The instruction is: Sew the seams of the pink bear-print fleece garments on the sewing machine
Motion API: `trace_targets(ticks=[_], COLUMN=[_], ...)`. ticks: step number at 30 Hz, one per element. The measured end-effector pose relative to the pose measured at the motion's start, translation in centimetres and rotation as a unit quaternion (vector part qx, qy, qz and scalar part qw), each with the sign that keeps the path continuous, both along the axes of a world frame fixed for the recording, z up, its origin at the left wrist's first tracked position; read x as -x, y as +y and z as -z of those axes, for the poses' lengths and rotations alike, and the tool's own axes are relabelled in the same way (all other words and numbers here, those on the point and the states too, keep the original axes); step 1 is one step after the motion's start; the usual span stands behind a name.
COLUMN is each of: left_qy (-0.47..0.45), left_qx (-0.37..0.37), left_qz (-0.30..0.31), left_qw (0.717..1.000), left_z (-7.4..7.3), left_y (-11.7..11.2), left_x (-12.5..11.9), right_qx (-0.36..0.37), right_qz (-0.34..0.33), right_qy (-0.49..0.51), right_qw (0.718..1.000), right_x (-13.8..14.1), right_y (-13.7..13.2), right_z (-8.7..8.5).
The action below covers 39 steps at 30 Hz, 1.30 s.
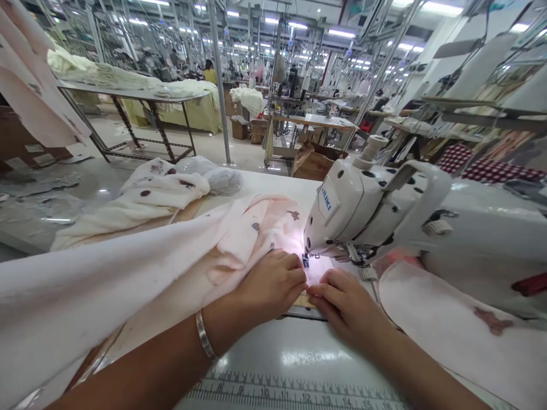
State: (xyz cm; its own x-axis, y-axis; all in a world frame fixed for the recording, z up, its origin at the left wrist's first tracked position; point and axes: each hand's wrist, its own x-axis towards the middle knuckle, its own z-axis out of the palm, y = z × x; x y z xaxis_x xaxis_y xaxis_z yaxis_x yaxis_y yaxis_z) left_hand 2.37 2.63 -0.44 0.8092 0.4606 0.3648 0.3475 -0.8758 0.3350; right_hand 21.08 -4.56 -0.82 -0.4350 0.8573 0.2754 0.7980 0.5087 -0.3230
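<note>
Pale pink printed fabric (239, 228) spreads over the table and runs under the presser foot (305, 260) of a white sewing machine (342, 199). My left hand (273, 282), with a silver bangle at the wrist, pinches the fabric's near edge just left of the foot. Opposite it, my right hand (342, 296) pinches the same edge, its fingertips close to the left ones. The machine's lamp lights the cloth around the needle. Exactly how the edge lies between my fingertips is hidden.
A printed ruler strip (290, 393) runs along the table's front. Another pink piece (453, 319) lies right of the machine. Cream spotted fabric (162, 188) is heaped at the back left. Beyond stand a cloth-covered table (141, 88), a metal post (220, 85) and a brown bag (316, 159).
</note>
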Motion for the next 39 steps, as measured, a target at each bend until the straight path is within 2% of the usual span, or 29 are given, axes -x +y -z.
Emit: trace_targets(ticks=[10,18,20,24,27,30,34,39], left_qy=[0.038,0.027,0.025,0.027,0.023,0.015,0.006,0.018], left_qx=[-0.024,0.005,0.001,-0.010,-0.003,0.007,0.020,0.025], left_qz=[-0.002,-0.013,-0.007,-0.003,-0.012,-0.017,-0.034,-0.056], left_qw=[0.999,1.000,1.000,1.000,1.000,1.000,0.999,0.998], left_z=[0.1,0.1,-0.1,-0.6,-0.6,-0.2,0.2,0.5], left_y=[-0.3,-0.1,-0.1,-0.2,-0.3,-0.4,-0.5,0.5], left_x=[0.0,-0.1,-0.1,-0.1,-0.1,-0.1,0.0,-0.7], right_qx=[0.004,0.055,0.054,0.034,0.028,0.018,0.001,-0.030], right_qz=[-0.007,0.011,0.033,0.129,0.171,0.171,0.131,0.122], right_qy=[0.009,0.103,0.132,0.208,0.230,0.199,0.102,-0.002], right_qw=[1.000,0.993,0.989,0.969,0.958,0.965,0.986,0.992], right_x=[-0.1,-0.3,-0.6,-1.8,-2.5,-2.4,-1.9,-1.9], right_y=[0.0,0.2,0.6,1.8,2.2,1.6,0.6,1.1], right_z=[-0.1,-0.3,-0.2,0.7,1.4,1.2,0.7,1.2])
